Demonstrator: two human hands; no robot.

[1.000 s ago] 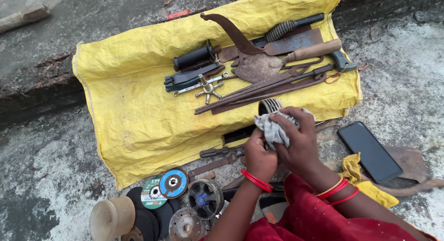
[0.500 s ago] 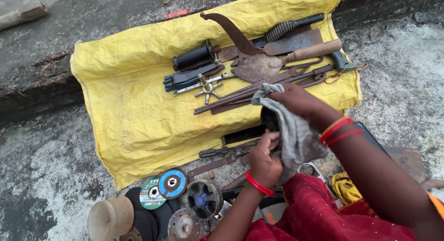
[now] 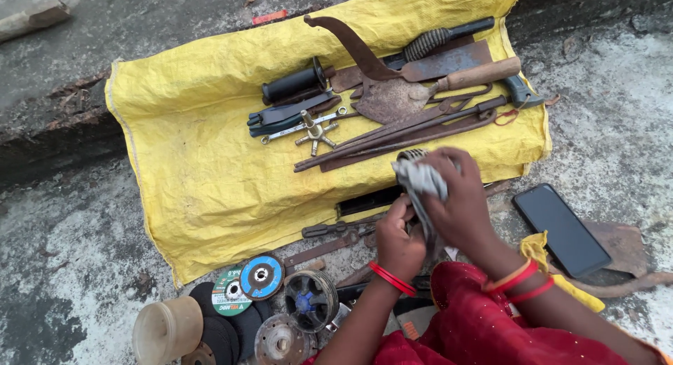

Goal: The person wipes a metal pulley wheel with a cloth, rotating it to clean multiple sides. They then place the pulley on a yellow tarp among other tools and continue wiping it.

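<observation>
At your far left a cream plastic cup (image 3: pixel 166 330) sits beside stacked grinding discs (image 3: pixel 261 276) on the concrete floor. Your left hand (image 3: pixel 398 240) is closed around a tool (mostly hidden) at the yellow sack's (image 3: pixel 189 162) near edge; your right hand (image 3: pixel 459 197) grips a grey rag (image 3: pixel 419 177) pressed onto it, a black phone (image 3: pixel 561 229) just beyond

Red bangles on both wrists: left hand (image 3: pixel 398 242), right hand (image 3: pixel 459 204); red sequinned garment.
</observation>
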